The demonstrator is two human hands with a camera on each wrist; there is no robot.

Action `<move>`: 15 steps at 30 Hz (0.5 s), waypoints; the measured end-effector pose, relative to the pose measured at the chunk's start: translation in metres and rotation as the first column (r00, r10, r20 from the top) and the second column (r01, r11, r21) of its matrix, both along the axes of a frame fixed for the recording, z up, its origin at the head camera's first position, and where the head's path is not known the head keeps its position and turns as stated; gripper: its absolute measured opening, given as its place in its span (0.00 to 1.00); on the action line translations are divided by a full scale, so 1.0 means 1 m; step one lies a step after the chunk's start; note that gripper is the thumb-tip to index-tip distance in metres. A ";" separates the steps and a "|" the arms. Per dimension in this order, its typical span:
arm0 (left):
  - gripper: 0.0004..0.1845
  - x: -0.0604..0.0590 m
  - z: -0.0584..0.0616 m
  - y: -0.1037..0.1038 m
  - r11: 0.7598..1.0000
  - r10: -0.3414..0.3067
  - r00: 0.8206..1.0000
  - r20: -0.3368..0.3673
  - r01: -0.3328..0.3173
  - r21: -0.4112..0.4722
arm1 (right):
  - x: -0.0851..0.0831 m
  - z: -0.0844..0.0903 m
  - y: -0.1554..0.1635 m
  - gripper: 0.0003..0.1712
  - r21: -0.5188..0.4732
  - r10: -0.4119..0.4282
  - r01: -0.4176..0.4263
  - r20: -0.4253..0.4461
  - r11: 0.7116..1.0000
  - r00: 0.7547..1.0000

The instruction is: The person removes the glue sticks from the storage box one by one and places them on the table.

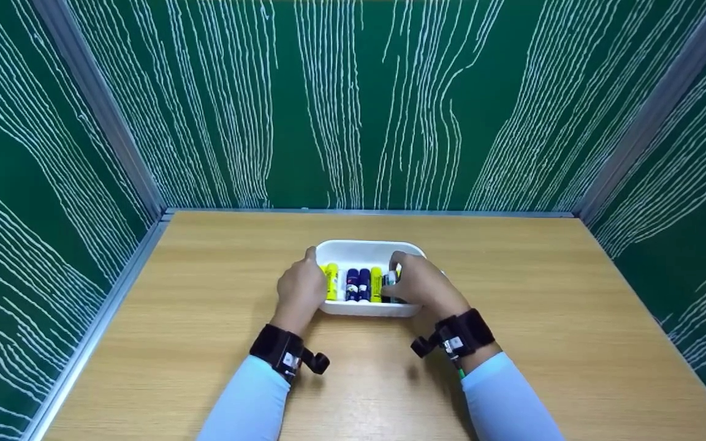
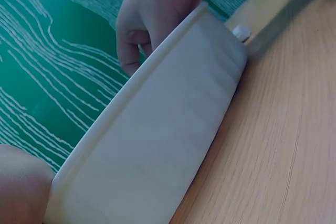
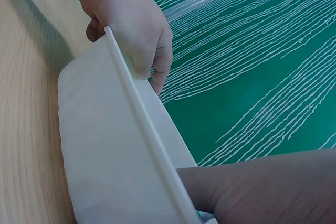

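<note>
A white plastic tray sits on the table and holds a row of yellow and dark blue tubes that look like glue sticks. My left hand grips the tray's left end; the right wrist view shows this hand over the rim. Inside the right end, my right hand curls thumb and forefinger about the ends of a glue stick, which the hand partly covers. The tray wall hides the sticks in the left wrist view, where the right hand reaches over the far rim.
The wooden table runs back to green panels with wavy white lines, which also stand at both sides. A small white object lies just beyond the tray's right end. Metal posts frame the corners.
</note>
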State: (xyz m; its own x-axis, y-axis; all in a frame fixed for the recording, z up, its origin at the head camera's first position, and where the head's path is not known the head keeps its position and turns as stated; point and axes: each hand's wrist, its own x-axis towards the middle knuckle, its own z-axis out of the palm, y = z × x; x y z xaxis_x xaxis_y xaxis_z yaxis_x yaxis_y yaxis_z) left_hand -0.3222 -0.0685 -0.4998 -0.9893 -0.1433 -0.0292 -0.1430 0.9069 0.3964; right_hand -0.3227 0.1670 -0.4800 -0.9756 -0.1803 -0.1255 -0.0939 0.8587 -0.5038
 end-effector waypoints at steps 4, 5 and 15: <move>0.32 0.000 0.000 0.000 1.000 0.000 1.000 -0.002 0.000 0.005 | 0.000 0.001 0.002 0.24 -0.017 0.003 -0.002 0.011 1.000 1.000; 0.32 0.000 0.000 0.000 1.000 0.000 1.000 -0.005 0.000 0.006 | 0.000 0.001 0.002 0.23 -0.019 0.006 -0.006 0.009 1.000 1.000; 0.32 0.001 -0.002 0.001 1.000 -0.004 1.000 -0.001 0.004 0.008 | 0.001 0.004 0.006 0.18 -0.123 -0.003 0.009 0.049 0.992 0.999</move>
